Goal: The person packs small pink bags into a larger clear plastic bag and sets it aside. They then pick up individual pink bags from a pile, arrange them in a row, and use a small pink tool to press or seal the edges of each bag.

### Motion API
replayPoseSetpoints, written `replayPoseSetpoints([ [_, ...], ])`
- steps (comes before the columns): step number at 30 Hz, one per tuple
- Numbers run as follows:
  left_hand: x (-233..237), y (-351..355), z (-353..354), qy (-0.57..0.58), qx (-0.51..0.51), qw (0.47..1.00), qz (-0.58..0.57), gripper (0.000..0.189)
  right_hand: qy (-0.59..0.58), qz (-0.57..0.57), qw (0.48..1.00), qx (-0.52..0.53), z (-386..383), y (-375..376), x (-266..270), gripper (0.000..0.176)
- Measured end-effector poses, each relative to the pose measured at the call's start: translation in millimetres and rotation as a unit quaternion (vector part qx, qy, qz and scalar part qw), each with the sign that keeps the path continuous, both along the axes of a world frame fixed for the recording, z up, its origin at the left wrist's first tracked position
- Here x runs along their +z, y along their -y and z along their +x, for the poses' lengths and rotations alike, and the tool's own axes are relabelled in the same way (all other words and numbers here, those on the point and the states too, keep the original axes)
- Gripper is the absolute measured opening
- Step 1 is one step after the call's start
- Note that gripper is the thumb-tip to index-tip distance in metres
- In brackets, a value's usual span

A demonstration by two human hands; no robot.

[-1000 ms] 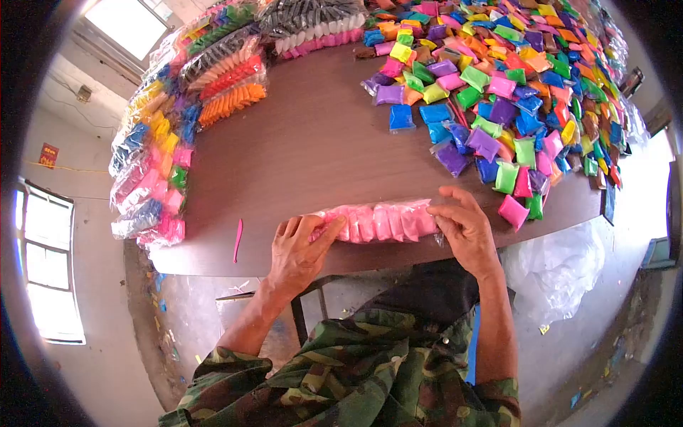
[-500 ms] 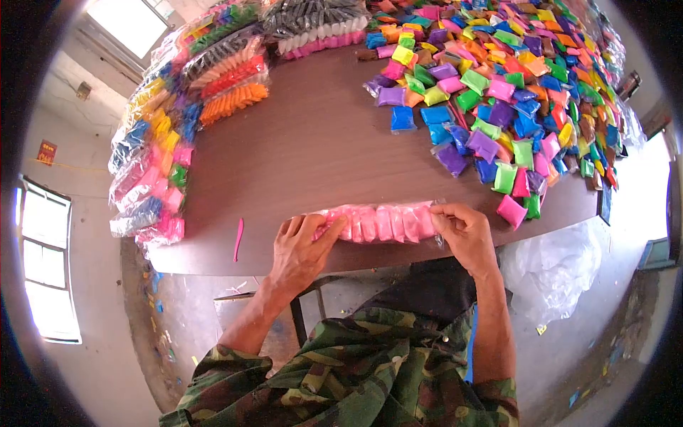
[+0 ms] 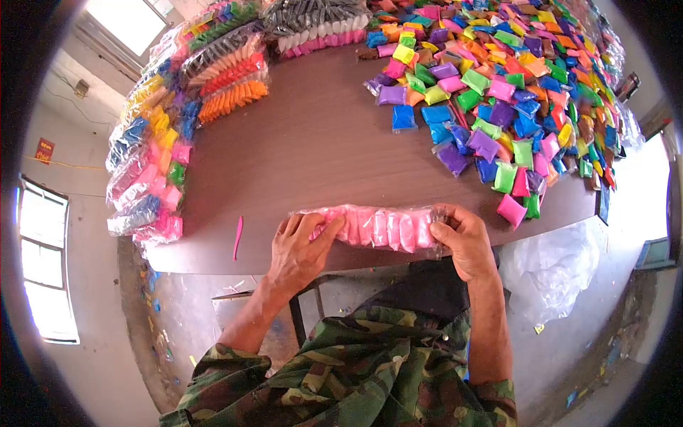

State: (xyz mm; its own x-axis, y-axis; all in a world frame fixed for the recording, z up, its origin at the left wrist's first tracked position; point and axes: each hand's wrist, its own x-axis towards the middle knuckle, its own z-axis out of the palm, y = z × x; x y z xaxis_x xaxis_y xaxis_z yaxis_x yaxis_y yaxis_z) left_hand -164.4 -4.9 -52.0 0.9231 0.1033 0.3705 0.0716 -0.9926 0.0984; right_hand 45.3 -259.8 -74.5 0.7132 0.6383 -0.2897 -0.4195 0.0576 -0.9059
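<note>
The left hand (image 3: pixel 299 250) and right hand (image 3: pixel 464 240) hold a clear bag (image 3: pixel 384 228) of pink packets at its two ends, the fingers of each closed on the plastic. The bag is at the near edge of the tabletop (image 3: pixel 299 142). Left of the bag lies a pink tool (image 3: pixel 237 238). Beyond the bag, to the right, spreads a pile of colored packets (image 3: pixel 498 92); far left of it are filled bags (image 3: pixel 231 78).

Glossy clear plastic around pink packets (image 3: pixel 377 228).

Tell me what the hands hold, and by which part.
A clear bag of pink packets: left hand at its left end, right hand at its right end.
</note>
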Motion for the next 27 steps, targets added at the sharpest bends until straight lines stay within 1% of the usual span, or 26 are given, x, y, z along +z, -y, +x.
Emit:
replayPoseSetpoints([
  [4, 8, 1, 1, 0.006, -0.010, 1.000, -0.019, 0.050, -0.057, 0.033, 0.998, 0.008, -1, 0, 2, 0.030],
  [10, 10, -1, 0, 0.008, -0.021, 0.999, -0.025, 0.054, -0.076, 0.143, 0.987, 0.024, -10, -11, 0, 0.018],
  [13, 7, 0, 1, 0.015, -0.018, 0.999, -0.031, 0.058, -0.088, 0.152, 0.984, 0.023, -15, -19, 3, 0.017],
  [16, 7, 2, 1, 0.006, -0.016, 1.000, -0.019, 0.055, -0.034, 0.118, 0.992, 0.008, -14, -22, -2, 0.018],
  [19, 7, 2, 4, 0.004, -0.022, 1.000, 0.001, 0.051, 0.016, 0.049, 0.998, 0.030, -14, -17, -8, 0.017],
  [21, 7, 1, 3, 0.010, -0.034, 0.999, 0.011, 0.050, 0.019, 0.050, 0.998, 0.020, -16, -17, -8, 0.015],
  [25, 8, 2, 3, -0.002, -0.026, 0.999, 0.019, 0.049, 0.046, 0.053, 0.997, 0.007, -24, -29, 1, 0.013],
  [27, 10, 4, 5, 0.003, -0.021, 1.000, 0.016, 0.050, 0.106, 0.002, 0.994, -0.022, -27, -33, -5, 0.014],
])
